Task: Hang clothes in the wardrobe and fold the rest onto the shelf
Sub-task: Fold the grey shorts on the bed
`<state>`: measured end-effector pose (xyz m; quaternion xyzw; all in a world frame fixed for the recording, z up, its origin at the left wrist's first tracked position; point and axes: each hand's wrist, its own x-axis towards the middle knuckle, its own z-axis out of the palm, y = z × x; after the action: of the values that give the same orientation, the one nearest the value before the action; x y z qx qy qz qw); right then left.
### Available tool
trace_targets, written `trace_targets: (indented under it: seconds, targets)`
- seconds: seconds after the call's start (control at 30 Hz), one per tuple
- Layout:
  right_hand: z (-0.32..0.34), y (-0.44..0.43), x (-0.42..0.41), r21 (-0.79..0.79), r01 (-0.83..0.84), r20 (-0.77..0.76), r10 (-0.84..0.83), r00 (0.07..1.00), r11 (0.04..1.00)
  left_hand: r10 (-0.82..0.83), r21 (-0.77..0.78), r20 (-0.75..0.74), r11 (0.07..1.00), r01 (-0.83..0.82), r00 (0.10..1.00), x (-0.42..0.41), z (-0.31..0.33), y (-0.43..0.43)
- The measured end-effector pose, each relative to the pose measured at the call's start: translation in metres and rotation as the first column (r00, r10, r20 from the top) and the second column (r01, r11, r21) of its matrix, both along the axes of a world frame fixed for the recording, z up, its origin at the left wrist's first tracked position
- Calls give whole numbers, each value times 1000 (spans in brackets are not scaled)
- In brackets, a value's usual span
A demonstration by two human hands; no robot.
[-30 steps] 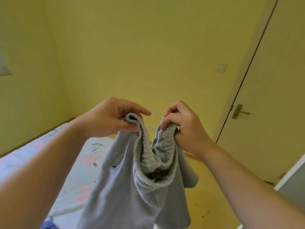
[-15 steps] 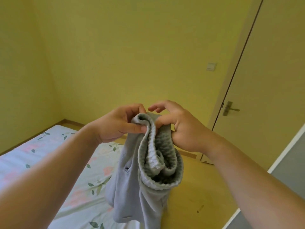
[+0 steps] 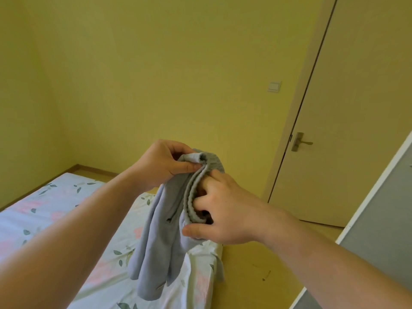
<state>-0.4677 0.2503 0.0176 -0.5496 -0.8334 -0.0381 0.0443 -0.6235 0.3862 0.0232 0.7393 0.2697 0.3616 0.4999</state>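
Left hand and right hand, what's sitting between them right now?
The grey garment, its ribbed band doubled over: the left hand pinches the top, the right hand grips lower down. The head view shows it.

I see the left hand (image 3: 166,165) pinching the top of a grey garment (image 3: 156,253) at its ribbed waistband (image 3: 191,197). The right hand (image 3: 225,216) sits just below it, fingers curled into the folded band and thumb underneath. The cloth hangs beneath both hands, over a bed (image 3: 66,208) with a flowered sheet. Beyond the right hand I see a door (image 3: 356,108), and a light switch (image 3: 274,86) above it.
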Motion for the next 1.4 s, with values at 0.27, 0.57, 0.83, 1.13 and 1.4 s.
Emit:
trace_targets:
  seconds: [0.27, 0.57, 0.83, 1.13, 1.4]
  targets:
    - [6, -7, -9, -338, -37, -207, -36, 978, 940, -6, -157, 112, 987, 23, 994, -11, -22, 19]
    - [39, -13, 22, -611, -254, -507, -125, 853, 749, -49, -423, 243, 893, 152, 969, -53, -68, 43]
    - [36, -5, 17, -701, -306, -439, -51, 897, 645, -177, -444, 240, 854, 270, 955, -48, -78, 37]
    - [2, -20, 32, -755, -67, -169, -95, 981, 652, -230, -273, 0, 936, 221, 973, -49, -73, 19]
    - [-9, -24, 17, -585, -3, -161, -112, 981, 811, -71, -409, 133, 905, 120, 989, -54, -89, 25]
